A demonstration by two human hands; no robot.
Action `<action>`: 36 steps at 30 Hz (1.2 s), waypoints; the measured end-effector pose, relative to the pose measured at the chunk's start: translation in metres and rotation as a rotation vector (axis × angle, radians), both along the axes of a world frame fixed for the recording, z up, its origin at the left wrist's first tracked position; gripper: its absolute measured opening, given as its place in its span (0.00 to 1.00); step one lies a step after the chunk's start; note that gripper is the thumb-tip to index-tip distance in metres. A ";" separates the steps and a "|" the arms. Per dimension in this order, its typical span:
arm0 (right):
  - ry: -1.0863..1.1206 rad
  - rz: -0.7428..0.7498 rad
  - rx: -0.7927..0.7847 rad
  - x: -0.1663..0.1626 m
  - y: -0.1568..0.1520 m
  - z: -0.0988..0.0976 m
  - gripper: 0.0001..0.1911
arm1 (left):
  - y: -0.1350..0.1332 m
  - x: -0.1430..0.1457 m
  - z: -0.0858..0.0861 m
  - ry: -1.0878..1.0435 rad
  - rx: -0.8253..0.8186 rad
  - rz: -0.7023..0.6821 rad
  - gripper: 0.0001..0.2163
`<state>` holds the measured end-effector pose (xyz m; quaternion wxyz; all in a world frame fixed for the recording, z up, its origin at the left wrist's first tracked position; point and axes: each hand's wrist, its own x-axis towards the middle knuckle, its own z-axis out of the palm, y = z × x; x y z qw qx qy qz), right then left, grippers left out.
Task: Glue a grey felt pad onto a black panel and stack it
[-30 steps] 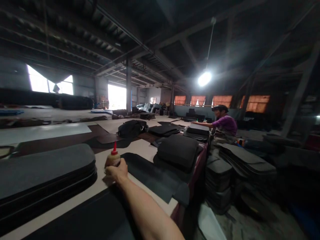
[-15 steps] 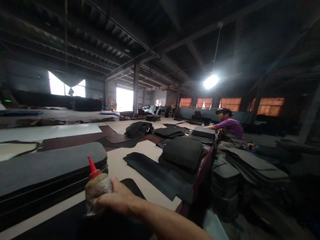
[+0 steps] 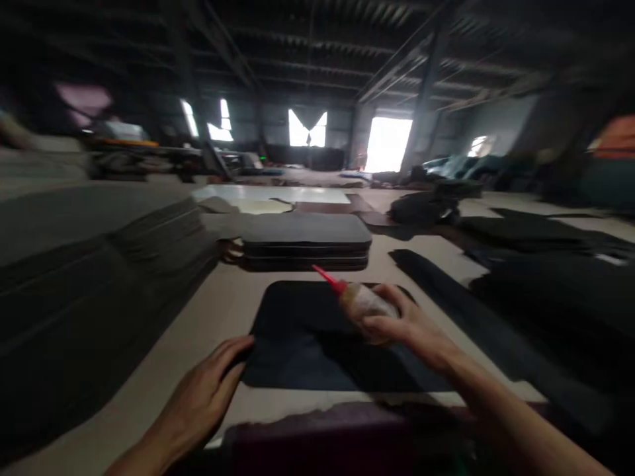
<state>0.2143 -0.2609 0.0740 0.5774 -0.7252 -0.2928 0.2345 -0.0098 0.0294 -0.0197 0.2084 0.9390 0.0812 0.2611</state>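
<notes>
My right hand [image 3: 407,327] grips a squeeze bottle [image 3: 360,301] with a red pointed nozzle, tilted so the tip aims up and left over a dark flat pad [image 3: 322,337] lying on the tan table [image 3: 218,311]. My left hand [image 3: 211,390] rests flat, fingers stretched out, on the table at the pad's near-left corner, fingertips touching its edge. The view is blurred by motion.
A stack of dark rounded pads [image 3: 305,241] lies just beyond the flat pad. A tall pile of grey sheets [image 3: 89,277] fills the left side. More dark pieces [image 3: 540,277] cover the table to the right. A dark cloth edge [image 3: 347,436] runs along the near table side.
The camera has swung left, away from the seated person. My right hand carried the bottle over the flat pad and tilted it. My left hand has come into view beside the pad.
</notes>
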 end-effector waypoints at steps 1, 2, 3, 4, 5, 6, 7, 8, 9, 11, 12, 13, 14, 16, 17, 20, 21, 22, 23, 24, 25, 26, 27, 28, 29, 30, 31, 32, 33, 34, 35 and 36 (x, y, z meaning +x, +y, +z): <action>-0.026 -0.007 -0.023 0.000 -0.001 0.000 0.28 | 0.001 -0.007 0.001 0.066 -0.093 0.015 0.16; -0.059 -0.013 -0.056 0.001 -0.002 -0.001 0.28 | 0.001 -0.010 0.002 0.093 -0.181 0.027 0.17; -0.098 -0.026 -0.092 0.000 -0.002 -0.001 0.29 | 0.000 -0.010 0.003 0.098 -0.240 0.039 0.19; -0.134 -0.038 -0.126 -0.001 -0.001 -0.002 0.29 | -0.002 -0.007 0.004 0.104 -0.274 0.027 0.20; -0.165 -0.044 -0.163 -0.004 0.000 -0.002 0.29 | -0.003 -0.005 0.005 0.094 -0.289 0.016 0.22; -0.193 -0.047 -0.200 -0.007 0.001 -0.001 0.28 | -0.006 -0.003 0.007 0.087 -0.288 0.005 0.24; -0.218 -0.045 -0.233 -0.010 0.004 -0.001 0.28 | -0.008 -0.001 0.008 0.081 -0.278 -0.005 0.24; -0.243 -0.040 -0.262 -0.014 0.007 0.000 0.28 | -0.010 0.000 0.008 0.078 -0.264 -0.010 0.24; -0.270 -0.030 -0.288 -0.017 0.010 0.000 0.29 | -0.011 0.000 0.009 0.081 -0.247 -0.014 0.24; -0.330 -0.009 -0.313 -0.023 0.019 0.001 0.28 | -0.011 -0.001 0.008 0.080 -0.199 -0.020 0.23; -0.358 0.010 -0.317 -0.026 0.023 0.001 0.27 | -0.010 -0.001 0.007 0.079 -0.169 -0.024 0.23; -0.388 0.037 -0.322 -0.028 0.028 0.001 0.25 | -0.009 -0.001 0.006 0.078 -0.136 -0.028 0.23; -0.420 0.063 -0.328 -0.031 0.032 0.001 0.23 | -0.008 -0.001 0.005 0.077 -0.105 -0.030 0.22; -0.482 0.119 -0.338 -0.035 0.042 0.000 0.20 | -0.007 -0.001 0.003 0.085 -0.065 -0.033 0.21; -0.508 0.144 -0.340 -0.038 0.046 0.000 0.19 | -0.007 -0.001 0.002 0.093 -0.058 -0.032 0.21; -0.573 0.203 -0.322 -0.043 0.057 -0.003 0.16 | -0.007 -0.001 0.001 0.101 -0.059 -0.017 0.22; -0.593 0.215 -0.314 -0.044 0.061 -0.004 0.15 | -0.007 0.000 0.001 0.100 -0.060 -0.013 0.22; -0.609 0.225 -0.307 -0.045 0.064 -0.005 0.15 | -0.007 0.000 0.001 0.097 -0.059 -0.012 0.22; -0.621 0.237 -0.303 -0.046 0.067 -0.007 0.14 | -0.007 0.000 0.002 0.095 -0.058 -0.016 0.21; -0.629 0.248 -0.301 -0.046 0.070 -0.008 0.14 | -0.008 0.000 0.002 0.096 -0.057 -0.019 0.20; -0.634 0.256 -0.303 -0.046 0.072 -0.008 0.14 | -0.008 0.001 0.003 0.098 -0.056 -0.021 0.19; -0.638 0.263 -0.308 -0.046 0.075 -0.008 0.14 | -0.008 0.001 0.003 0.099 -0.054 -0.023 0.18; -0.642 0.265 -0.318 -0.046 0.077 -0.008 0.14 | -0.008 0.001 0.003 0.101 -0.054 -0.025 0.17; -0.648 0.269 -0.328 -0.046 0.078 -0.007 0.14 | -0.008 0.001 0.004 0.102 -0.054 -0.024 0.16; -0.656 0.273 -0.340 -0.046 0.080 -0.005 0.13 | -0.009 0.002 0.004 0.104 -0.053 -0.021 0.16; -0.669 0.279 -0.354 -0.045 0.081 -0.003 0.13 | -0.009 0.002 0.004 0.103 -0.052 -0.019 0.16; -0.688 0.287 -0.368 -0.045 0.082 0.000 0.12 | -0.009 0.002 0.004 0.102 -0.051 -0.017 0.16; -0.715 0.295 -0.381 -0.045 0.083 0.003 0.11 | -0.009 0.002 0.004 0.102 -0.050 -0.017 0.16; -0.746 0.309 -0.394 -0.045 0.084 0.006 0.10 | -0.009 0.001 0.003 0.103 -0.050 -0.017 0.16; -0.777 0.326 -0.405 -0.046 0.085 0.010 0.10 | -0.009 0.001 0.003 0.101 -0.050 -0.016 0.16; -0.809 0.344 -0.411 -0.046 0.086 0.014 0.10 | -0.009 0.001 0.003 0.099 -0.051 -0.018 0.17; -0.840 0.363 -0.410 -0.046 0.088 0.017 0.10 | -0.009 0.001 0.003 0.096 -0.053 -0.020 0.16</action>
